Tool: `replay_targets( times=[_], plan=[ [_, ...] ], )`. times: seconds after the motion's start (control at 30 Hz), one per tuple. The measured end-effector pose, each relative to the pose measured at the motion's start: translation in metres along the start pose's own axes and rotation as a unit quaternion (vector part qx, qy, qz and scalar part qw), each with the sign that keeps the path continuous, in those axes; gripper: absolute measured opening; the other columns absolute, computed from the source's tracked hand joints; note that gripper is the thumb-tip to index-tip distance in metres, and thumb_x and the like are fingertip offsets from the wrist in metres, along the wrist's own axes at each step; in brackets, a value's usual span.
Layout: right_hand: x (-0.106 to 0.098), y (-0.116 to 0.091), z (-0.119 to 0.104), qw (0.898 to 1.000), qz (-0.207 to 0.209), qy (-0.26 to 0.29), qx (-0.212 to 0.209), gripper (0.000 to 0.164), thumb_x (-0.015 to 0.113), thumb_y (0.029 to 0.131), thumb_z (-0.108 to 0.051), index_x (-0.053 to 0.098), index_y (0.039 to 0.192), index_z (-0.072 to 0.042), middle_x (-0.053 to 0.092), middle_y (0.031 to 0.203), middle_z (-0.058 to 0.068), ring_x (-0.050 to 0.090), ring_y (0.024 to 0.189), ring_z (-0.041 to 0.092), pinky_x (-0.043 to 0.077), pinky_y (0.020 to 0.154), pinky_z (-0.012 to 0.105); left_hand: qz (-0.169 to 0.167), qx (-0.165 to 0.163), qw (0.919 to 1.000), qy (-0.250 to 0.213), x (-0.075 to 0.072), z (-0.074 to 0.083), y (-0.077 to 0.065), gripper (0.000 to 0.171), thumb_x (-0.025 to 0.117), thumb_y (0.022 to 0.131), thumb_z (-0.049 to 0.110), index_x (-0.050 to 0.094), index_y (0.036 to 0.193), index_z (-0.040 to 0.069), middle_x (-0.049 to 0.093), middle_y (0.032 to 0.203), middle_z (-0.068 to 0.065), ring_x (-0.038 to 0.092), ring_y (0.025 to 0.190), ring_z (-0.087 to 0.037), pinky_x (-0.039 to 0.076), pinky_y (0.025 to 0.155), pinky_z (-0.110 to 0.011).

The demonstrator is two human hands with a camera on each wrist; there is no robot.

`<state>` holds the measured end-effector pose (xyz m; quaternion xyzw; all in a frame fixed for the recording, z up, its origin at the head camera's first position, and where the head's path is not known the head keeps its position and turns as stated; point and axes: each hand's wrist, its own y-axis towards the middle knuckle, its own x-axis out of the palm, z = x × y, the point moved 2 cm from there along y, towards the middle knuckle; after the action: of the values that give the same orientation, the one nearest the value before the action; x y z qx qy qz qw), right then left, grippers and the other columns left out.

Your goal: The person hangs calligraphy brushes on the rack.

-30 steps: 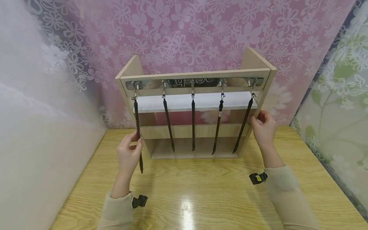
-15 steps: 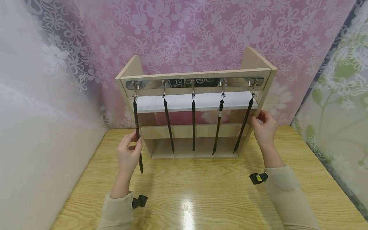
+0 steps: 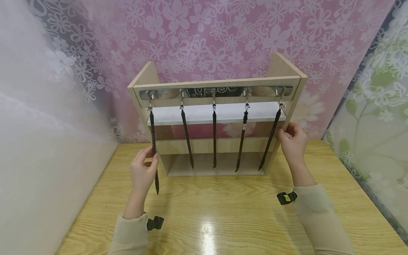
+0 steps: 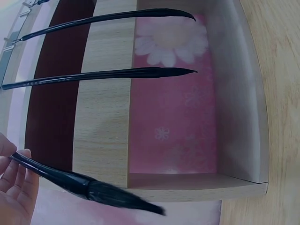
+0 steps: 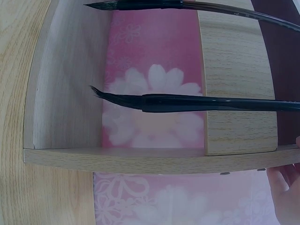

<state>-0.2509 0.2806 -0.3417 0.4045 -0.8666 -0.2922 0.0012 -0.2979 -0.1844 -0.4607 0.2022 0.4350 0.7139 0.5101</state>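
Observation:
My left hand [image 3: 143, 166] pinches the shaft of the leftmost calligraphy brush [image 3: 153, 131] between thumb and fingers. Its top loop is at the leftmost metal hook [image 3: 149, 101], and its dark tip points down. In the left wrist view the brush's bristle end [image 4: 117, 194] sticks out past the fingers. My right hand [image 3: 294, 143] grips the right side panel [image 5: 154, 161] of the small wooden rack [image 3: 210, 146], the thumb at its front edge. Several other brushes, one with a brown shaft [image 3: 242, 138], hang from the remaining hooks.
The rack stands on a wood-grain table [image 3: 204, 209] against a pink floral backdrop [image 3: 207, 39]. A shiny hook rail [image 3: 197, 92] runs across its front, above a white shelf [image 3: 204, 113]. A pale wall [image 3: 47, 124] is close on the left.
The top of the leftmost brush shifts slightly left, then back right, its loop now in line with the hook's end. Its tip sits slightly lower. My right hand stays on the rack.

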Motion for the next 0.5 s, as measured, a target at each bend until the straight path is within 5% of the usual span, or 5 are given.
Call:
replay_targets(
  times=[0.17,0.2,0.37,0.43,0.5],
  plan=[
    [0.0,0.0,0.001,1.0,-0.003,-0.001,0.002,0.025,0.059,0.081,-0.012,0.058,0.099,0.005,0.055,0.084,-0.002,0.05,0.079,0.003,0.043,0.066,0.012,-0.012,-0.022,0.9994,0.024,-0.007,0.113,0.034,0.024,0.058,0.074,-0.007,0.061,0.097,-0.009,0.06,0.08,-0.02,0.059,0.07,-0.028,0.053,0.048,-0.027],
    [0.0,0.0,0.0,1.0,-0.004,0.0,0.003,0.025,0.059,0.081,-0.012,0.058,0.099,0.005,0.055,0.084,-0.002,0.05,0.079,0.003,0.044,0.067,0.013,-0.014,-0.024,0.9992,0.029,-0.006,0.112,0.034,0.023,0.058,0.075,-0.006,0.061,0.098,-0.008,0.06,0.081,-0.02,0.059,0.07,-0.028,0.053,0.049,-0.027],
    [-0.001,-0.001,-0.002,1.0,-0.008,0.006,0.007,0.026,0.06,0.081,-0.013,0.058,0.1,0.005,0.055,0.085,-0.002,0.05,0.08,0.003,0.045,0.067,0.013,-0.014,-0.013,0.9995,-0.025,0.006,0.019,0.012,0.025,0.063,0.079,0.007,0.062,0.104,0.004,0.062,0.088,-0.008,0.061,0.078,-0.014,0.052,0.056,-0.017],
    [-0.001,-0.001,-0.002,1.0,-0.009,0.008,0.009,0.026,0.06,0.081,-0.013,0.058,0.1,0.005,0.054,0.085,-0.002,0.05,0.08,0.003,0.044,0.066,0.012,-0.027,-0.028,0.9987,-0.034,0.009,0.003,0.01,0.028,0.064,0.079,0.008,0.061,0.106,0.004,0.062,0.09,-0.008,0.061,0.08,-0.014,0.053,0.059,-0.019],
    [-0.001,-0.001,-0.003,1.0,-0.008,0.008,0.008,0.026,0.06,0.082,-0.013,0.058,0.1,0.005,0.054,0.085,-0.002,0.05,0.08,0.003,0.043,0.066,0.011,-0.042,-0.05,0.9975,-0.028,0.008,0.016,0.018,0.029,0.066,0.078,0.009,0.061,0.106,0.004,0.061,0.091,-0.01,0.061,0.081,-0.017,0.054,0.059,-0.022]
  ],
)
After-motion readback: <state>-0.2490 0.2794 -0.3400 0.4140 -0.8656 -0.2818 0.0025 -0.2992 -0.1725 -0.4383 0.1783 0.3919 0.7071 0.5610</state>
